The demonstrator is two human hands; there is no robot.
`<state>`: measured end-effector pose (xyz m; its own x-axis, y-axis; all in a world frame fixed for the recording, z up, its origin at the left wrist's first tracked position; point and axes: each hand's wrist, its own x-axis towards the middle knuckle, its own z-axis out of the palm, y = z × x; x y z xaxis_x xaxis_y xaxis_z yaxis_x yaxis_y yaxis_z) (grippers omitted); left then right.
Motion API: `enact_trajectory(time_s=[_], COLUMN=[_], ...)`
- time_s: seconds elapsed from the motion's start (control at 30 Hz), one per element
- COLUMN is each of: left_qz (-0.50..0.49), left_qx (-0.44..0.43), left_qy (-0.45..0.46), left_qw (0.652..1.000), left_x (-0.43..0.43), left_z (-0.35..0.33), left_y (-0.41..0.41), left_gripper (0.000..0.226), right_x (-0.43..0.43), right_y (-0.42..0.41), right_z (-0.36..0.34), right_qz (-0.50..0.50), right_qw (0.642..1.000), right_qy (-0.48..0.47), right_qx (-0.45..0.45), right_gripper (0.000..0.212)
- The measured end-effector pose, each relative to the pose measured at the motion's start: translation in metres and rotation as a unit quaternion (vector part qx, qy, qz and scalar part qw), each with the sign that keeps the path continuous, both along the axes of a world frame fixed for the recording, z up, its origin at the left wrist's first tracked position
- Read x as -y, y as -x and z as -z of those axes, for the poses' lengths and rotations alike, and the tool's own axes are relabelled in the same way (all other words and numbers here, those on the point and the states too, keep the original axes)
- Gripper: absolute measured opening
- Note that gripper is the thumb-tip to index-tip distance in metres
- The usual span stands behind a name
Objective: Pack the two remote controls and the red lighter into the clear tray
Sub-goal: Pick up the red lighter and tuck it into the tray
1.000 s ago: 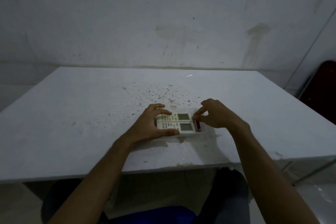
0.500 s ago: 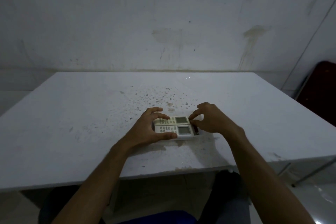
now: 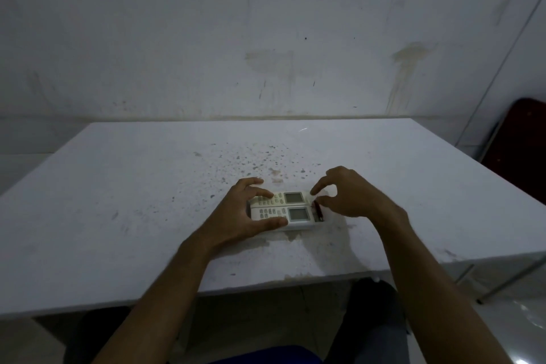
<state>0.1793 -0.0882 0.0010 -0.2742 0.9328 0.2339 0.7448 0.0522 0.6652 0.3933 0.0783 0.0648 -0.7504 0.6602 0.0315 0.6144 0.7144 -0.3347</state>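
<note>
Two white remote controls lie side by side, screens to the right: the far one (image 3: 292,197) and the near one (image 3: 298,214). They sit in the clear tray (image 3: 300,227), whose walls barely show. The red lighter (image 3: 319,211) lies across the right end of the tray, beside the screens. My left hand (image 3: 236,216) clamps the left half of the remotes, fingers on the far one, thumb along the near one's edge. My right hand (image 3: 351,198) hovers at the tray's right end with thumb and forefinger apart, the thumb tip close to the lighter.
The white table (image 3: 118,201) is speckled with dark stains behind the tray and ends at a stained wall. A dark red chair (image 3: 520,139) stands off the right side. My legs show below the near table edge.
My right hand's thumb and forefinger, pinched at the lighter before, have spread apart and lifted off it. The lighter stays in the tray. My left hand keeps its hold.
</note>
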Motion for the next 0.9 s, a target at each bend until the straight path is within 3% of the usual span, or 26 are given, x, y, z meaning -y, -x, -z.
enact_trajectory(time_s=[0.13, 0.27, 0.37, 0.5, 0.63, 0.9], left_qz=[-0.005, -0.005, -0.016, -0.022, -0.008, 0.022], left_qx=[-0.04, -0.05, -0.081, -0.135, -0.174, -0.147], left_qy=[0.002, 0.001, -0.002, 0.015, 0.043, 0.027], left_qw=[0.999, 0.999, 0.997, 0.99, 0.984, 0.988], left_x=[-0.001, -0.001, 0.001, -0.003, -0.03, -0.083], left_z=[0.004, 0.004, 0.003, -0.001, -0.009, -0.012], left_y=[-0.001, -0.002, -0.007, -0.006, 0.005, 0.052], left_gripper=[0.078, 0.076, 0.078, 0.078, 0.081, 0.072], right_x=[0.009, 0.016, 0.014, 0.003, -0.03, -0.116], right_y=[-0.009, -0.007, -0.011, -0.016, -0.004, 0.05], right_z=[0.003, 0.011, 0.012, 0.014, 0.018, 0.033], right_qz=[0.018, -0.013, -0.039, -0.003, 0.02, 0.156], right_qw=[0.999, 0.999, 0.999, 0.992, 0.986, 0.958], right_qy=[-0.037, -0.008, 0.019, 0.038, 0.048, 0.068], right_qx=[0.021, 0.034, -0.013, -0.119, -0.161, -0.23], right_gripper=[0.032, 0.026, 0.022, 0.021, 0.023, 0.026])
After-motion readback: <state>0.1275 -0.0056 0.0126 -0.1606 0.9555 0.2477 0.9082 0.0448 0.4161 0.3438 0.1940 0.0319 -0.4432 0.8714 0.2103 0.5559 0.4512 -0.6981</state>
